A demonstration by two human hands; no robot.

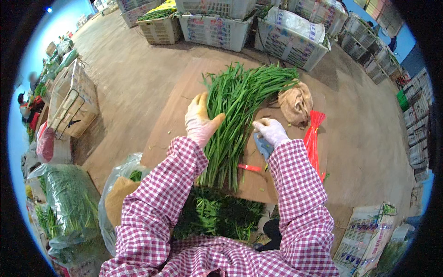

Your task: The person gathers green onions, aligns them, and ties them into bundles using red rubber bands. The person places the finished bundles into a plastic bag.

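Note:
A thick bundle of long, narrow-leaved greens (238, 104) lies on a brown board (169, 128), its stem ends towards me. My left hand (200, 121), in a stained pale glove, rests along the bundle's left side with thumb and fingers apart. To the right of the greens is my right hand (271, 131), gloved too, its fingers curled. Partly under that hand is a flat blue-grey thing (263, 146); whether I grip it is hidden. A strip of red tape or ribbon (250, 168) lies near the stems.
A tan cloth bundle (296, 104) and a hank of red plastic ribbon (313, 142) lie at the board's right. Dark leafy greens (211, 214) are below its near edge. Plastic crates (214, 31) stand beyond; a wooden crate (74, 100) and bagged greens (69, 197) are left.

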